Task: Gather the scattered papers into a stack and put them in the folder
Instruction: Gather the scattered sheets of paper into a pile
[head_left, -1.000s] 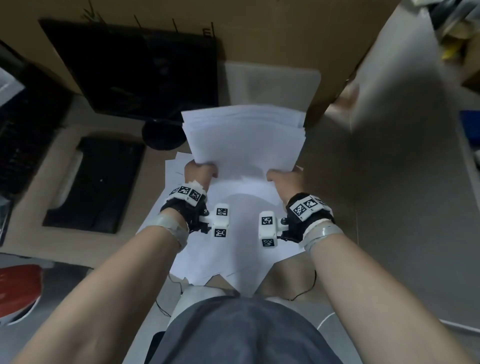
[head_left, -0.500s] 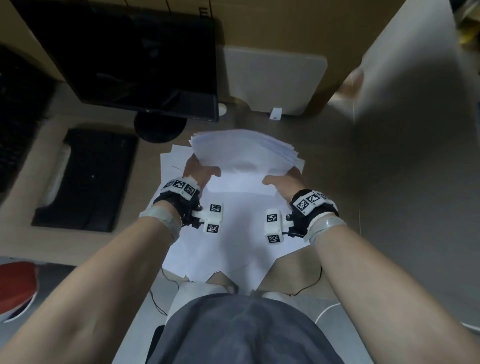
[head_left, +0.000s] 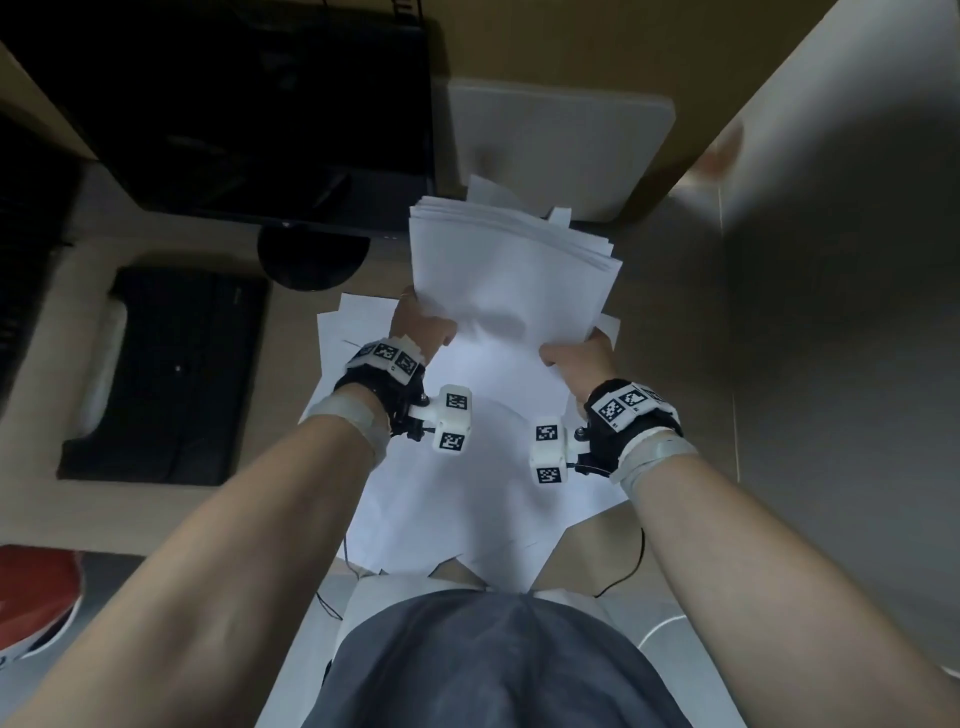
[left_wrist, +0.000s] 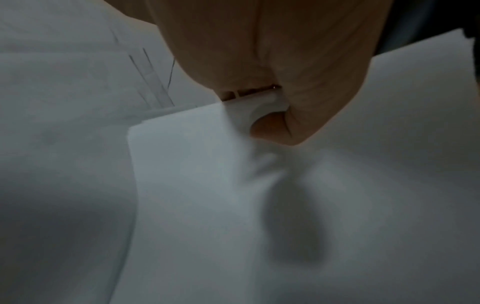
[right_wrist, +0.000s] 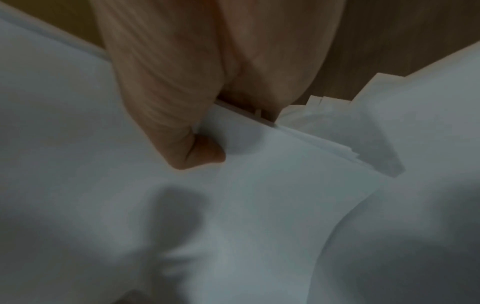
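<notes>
Both hands hold up a stack of white papers (head_left: 511, 280) above the desk. My left hand (head_left: 423, 325) pinches its near left corner, thumb on top, as the left wrist view shows on the stack (left_wrist: 259, 195). My right hand (head_left: 574, 356) pinches the near right corner of the same stack (right_wrist: 259, 195). The far edges of the sheets fan out unevenly. More loose white sheets (head_left: 467, 493) lie spread on the desk below the hands. A pale folder (head_left: 561, 140) leans at the back of the desk, behind the stack.
A black monitor (head_left: 234, 114) on a round foot stands at the back left. A black keyboard (head_left: 166, 374) lies left of the sheets. A grey partition wall (head_left: 831, 312) rises on the right. The desk's front edge runs just before my lap.
The stack dipped toward the desk half a second ago and now is raised again, tilted with its far edge higher and fanned. Both hands kept their hold.
</notes>
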